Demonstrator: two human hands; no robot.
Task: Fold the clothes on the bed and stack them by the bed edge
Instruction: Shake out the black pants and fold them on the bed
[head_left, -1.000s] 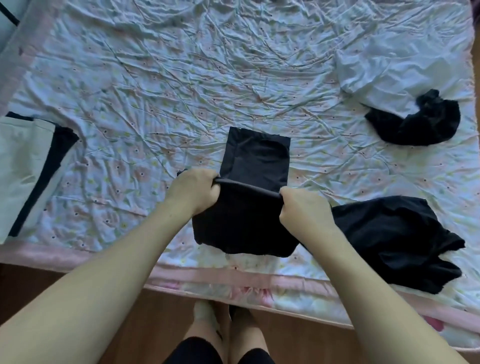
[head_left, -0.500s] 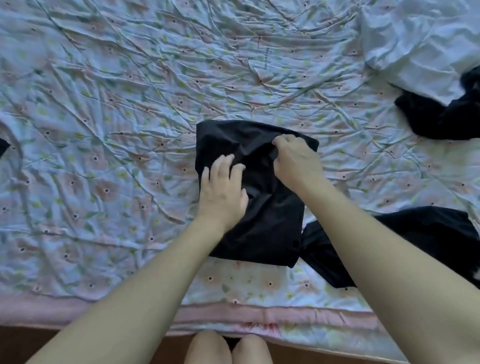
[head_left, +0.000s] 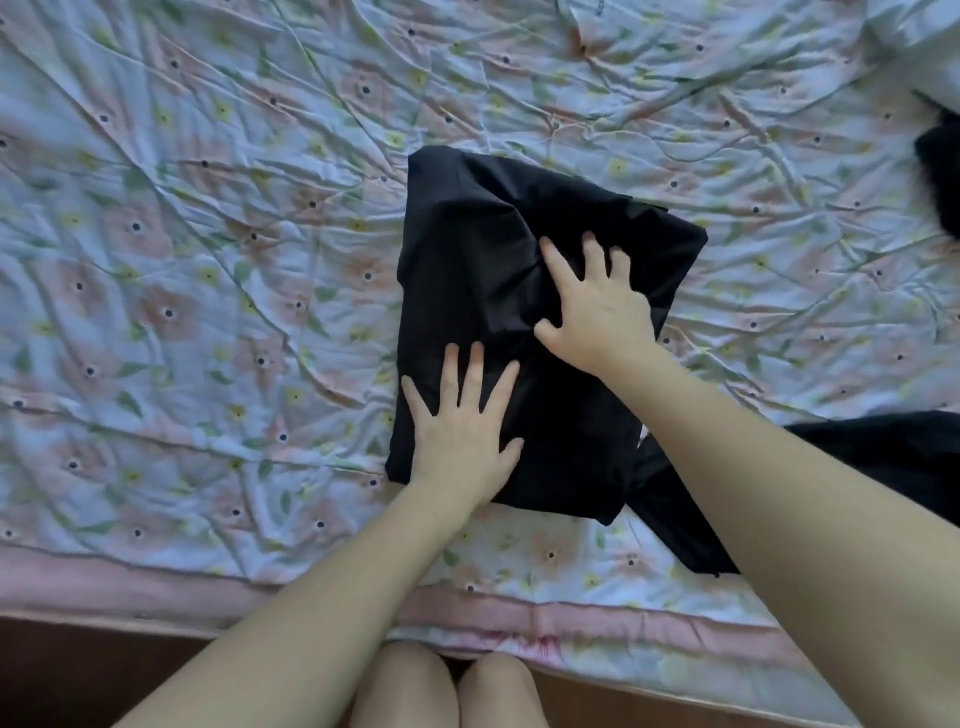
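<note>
Folded black garment (head_left: 483, 249) is seen at frame centre on floral bed (head_left: 182, 312), near lower edge. Left hand (head_left: 462, 431) and right hand (head_left: 597, 306) are pressed flat on it, fingers spread, nothing gripped. Second black garment (head_left: 893, 462) is noted at right, unfolded.

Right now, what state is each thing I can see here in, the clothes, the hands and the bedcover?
Folded black garment: folded into a rough rectangle, lying flat, still puckered in the middle.
Left hand: open, fingers spread, palm pressed on the garment's near part.
Right hand: open, fingers spread, pressing the garment's far part.
Second black garment: unfolded, rumpled, partly hidden by the right arm.
Dark cloth at the right edge: bunched, mostly out of frame.
Floral bedcover: spread out, heavily creased.
</note>
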